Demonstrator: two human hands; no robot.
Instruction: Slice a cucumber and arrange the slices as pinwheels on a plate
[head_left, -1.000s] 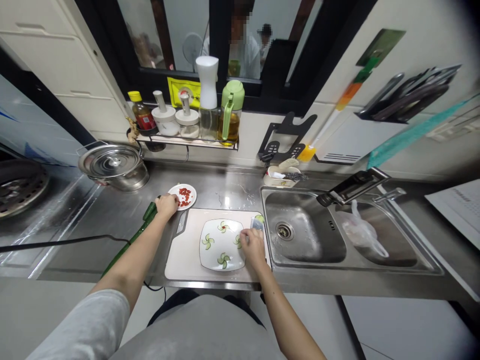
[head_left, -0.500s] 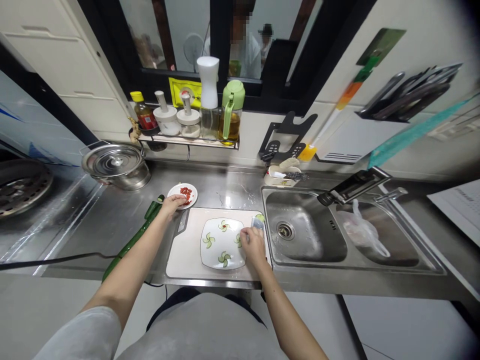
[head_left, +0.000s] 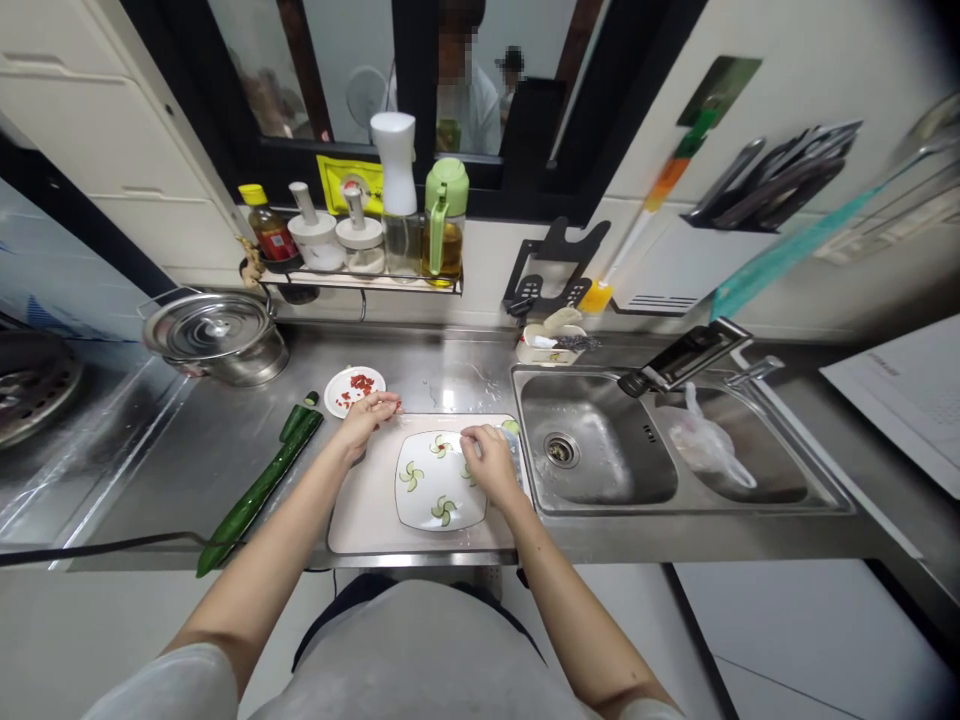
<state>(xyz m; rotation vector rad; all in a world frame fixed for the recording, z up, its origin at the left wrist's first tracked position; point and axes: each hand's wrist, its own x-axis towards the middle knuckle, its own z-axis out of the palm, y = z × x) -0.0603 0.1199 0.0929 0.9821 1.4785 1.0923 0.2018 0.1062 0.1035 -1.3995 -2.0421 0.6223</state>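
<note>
My left hand point(head_left: 366, 420) is closed in a pinch on a small red pepper piece point(head_left: 398, 406), just off the right rim of a small white dish point(head_left: 336, 392). Chopped red pepper point(head_left: 361, 385) lies in that dish. My right hand point(head_left: 491, 464) hovers over the right side of a white square plate point(head_left: 429, 486), its fingertips pressed together; what they hold, if anything, cannot be made out. Green cucumber slices point(head_left: 443, 511) form pinwheels on the plate, and the upper one has a red centre. My right hand partly covers the right pinwheel. Beneath the plate lies a cutting board point(head_left: 360, 515).
A long cucumber point(head_left: 259, 490) and a shorter cut piece point(head_left: 294, 422) lie left of the board. A lidded steel pot point(head_left: 217, 340) stands at the back left. To the right is a double sink point(head_left: 600, 440) with a black faucet point(head_left: 686, 355). A condiment shelf point(head_left: 367, 280) hangs behind.
My left hand has left the small dish and moved right towards the plate with a red pepper piece. My right hand has shifted slightly up and left. The view has turned a little.
</note>
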